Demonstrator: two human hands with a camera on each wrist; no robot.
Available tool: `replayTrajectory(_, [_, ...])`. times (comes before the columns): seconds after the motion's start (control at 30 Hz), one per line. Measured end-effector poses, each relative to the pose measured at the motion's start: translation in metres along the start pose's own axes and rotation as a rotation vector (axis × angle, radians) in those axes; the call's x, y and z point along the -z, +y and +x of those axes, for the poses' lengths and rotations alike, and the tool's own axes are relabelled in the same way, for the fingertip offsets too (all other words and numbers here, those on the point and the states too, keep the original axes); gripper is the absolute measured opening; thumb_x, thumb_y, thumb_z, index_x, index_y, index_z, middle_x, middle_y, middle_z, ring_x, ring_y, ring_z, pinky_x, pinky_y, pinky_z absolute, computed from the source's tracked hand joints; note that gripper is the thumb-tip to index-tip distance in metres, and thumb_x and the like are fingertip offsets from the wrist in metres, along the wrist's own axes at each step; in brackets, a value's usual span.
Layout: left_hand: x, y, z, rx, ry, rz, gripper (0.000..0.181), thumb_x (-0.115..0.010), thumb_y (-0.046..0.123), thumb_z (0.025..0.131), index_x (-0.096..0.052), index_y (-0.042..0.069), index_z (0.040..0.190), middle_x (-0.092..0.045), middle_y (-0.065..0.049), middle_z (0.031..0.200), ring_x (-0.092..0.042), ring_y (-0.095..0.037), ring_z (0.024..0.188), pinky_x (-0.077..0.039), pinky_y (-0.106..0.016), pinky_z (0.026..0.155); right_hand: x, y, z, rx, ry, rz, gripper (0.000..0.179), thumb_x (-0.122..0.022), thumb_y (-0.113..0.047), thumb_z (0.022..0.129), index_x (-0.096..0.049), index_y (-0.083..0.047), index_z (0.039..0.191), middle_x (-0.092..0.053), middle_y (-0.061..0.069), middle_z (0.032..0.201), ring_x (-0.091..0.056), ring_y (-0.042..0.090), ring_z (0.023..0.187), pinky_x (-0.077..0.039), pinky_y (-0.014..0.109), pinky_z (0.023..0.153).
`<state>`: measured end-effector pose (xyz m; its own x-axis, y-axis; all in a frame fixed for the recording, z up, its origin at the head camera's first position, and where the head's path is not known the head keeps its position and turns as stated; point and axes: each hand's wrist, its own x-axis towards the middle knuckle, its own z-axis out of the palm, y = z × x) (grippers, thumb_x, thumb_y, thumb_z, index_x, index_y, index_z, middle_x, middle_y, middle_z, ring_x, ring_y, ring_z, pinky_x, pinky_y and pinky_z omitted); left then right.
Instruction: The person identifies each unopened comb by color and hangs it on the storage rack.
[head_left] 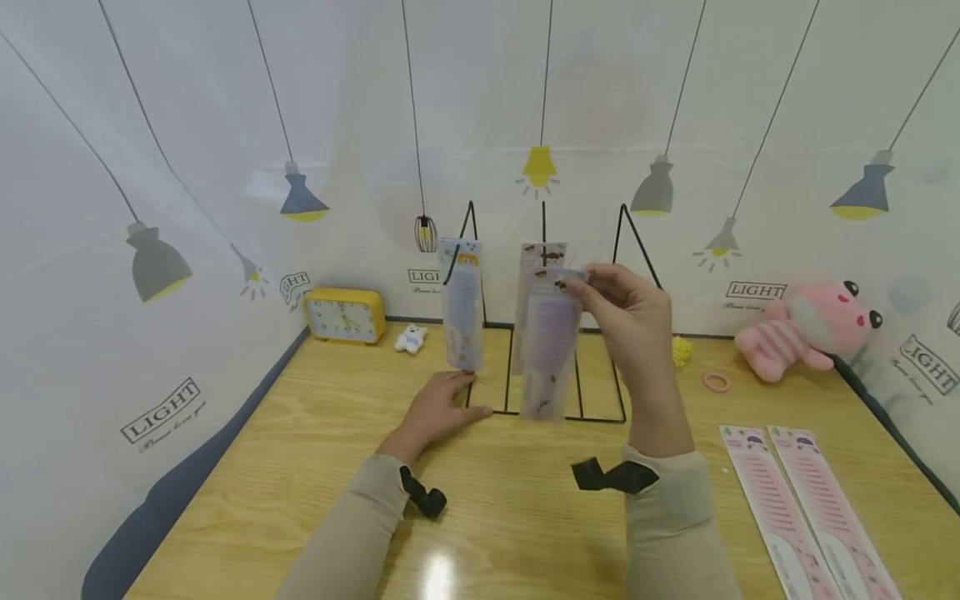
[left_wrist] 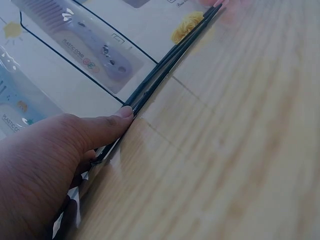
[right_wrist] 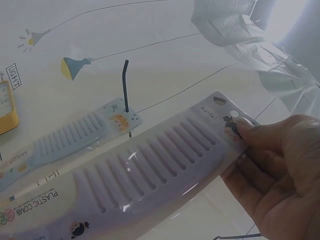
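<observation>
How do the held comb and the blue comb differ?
The held comb is purple; the blue comb is pale blue. The right grip pinches the held comb, while the blue comb hangs on a rack hook. Both have clear packs reading PLASTIC COMB.

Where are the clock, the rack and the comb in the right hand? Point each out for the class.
Clock (head_left: pixel 342 320): head view, on its face.
Rack (left_wrist: pixel 146 94): left wrist view, on a black bar.
Comb (right_wrist: pixel 150 170): right wrist view, among its teeth.
</observation>
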<state>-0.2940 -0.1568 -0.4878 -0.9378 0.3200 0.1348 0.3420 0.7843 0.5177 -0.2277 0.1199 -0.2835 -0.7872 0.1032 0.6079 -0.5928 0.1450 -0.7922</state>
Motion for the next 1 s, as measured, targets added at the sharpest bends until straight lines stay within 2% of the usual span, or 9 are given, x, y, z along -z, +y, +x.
replayTrajectory(0.13, [0.002, 0.001, 0.0, -0.006, 0.003, -0.006, 0.079, -0.066, 0.065, 0.088, -0.052, 0.016, 0.149, -0.046, -0.005, 0.153, -0.039, -0.029, 0.141, -0.034, -0.05, 0.114, -0.004, 0.004, 0.002, -0.031, 0.002, 0.002, 0.025, -0.079, -0.019, 0.089, -0.074, -0.002, 0.106, -0.076, 0.002, 0.095, -0.07, 0.014, 0.085, -0.058, 0.023, 0.077])
replayTrajectory(0.5, [0.002, 0.001, 0.0, 0.0, -0.002, -0.013, 0.081, -0.066, 0.066, 0.087, -0.052, 0.015, 0.149, -0.046, -0.004, 0.153, -0.039, -0.029, 0.141, -0.034, -0.049, 0.115, -0.013, 0.015, 0.003, -0.046, 0.024, 0.029, 0.025, -0.079, -0.018, 0.088, -0.074, -0.001, 0.105, -0.076, 0.003, 0.096, -0.07, 0.014, 0.085, -0.058, 0.024, 0.076])
replayTrajectory(0.8, [0.001, 0.0, 0.002, 0.001, -0.005, 0.005, 0.081, -0.064, 0.067, 0.088, -0.051, 0.016, 0.149, -0.046, -0.003, 0.154, -0.039, -0.028, 0.142, -0.033, -0.049, 0.115, -0.017, 0.024, 0.003, -0.025, -0.008, 0.012, 0.026, -0.078, -0.019, 0.09, -0.074, 0.0, 0.106, -0.076, 0.006, 0.097, -0.071, 0.013, 0.087, -0.058, 0.025, 0.078])
replayTrajectory(1.0, [0.0, -0.001, 0.002, -0.006, 0.001, -0.006, 0.081, -0.065, 0.067, 0.087, -0.051, 0.015, 0.149, -0.046, -0.004, 0.153, -0.039, -0.028, 0.142, -0.034, -0.049, 0.115, -0.014, 0.03, 0.004, -0.038, -0.036, -0.029, 0.026, -0.078, -0.023, 0.09, -0.074, -0.002, 0.106, -0.076, 0.006, 0.098, -0.071, 0.012, 0.09, -0.058, 0.025, 0.079])
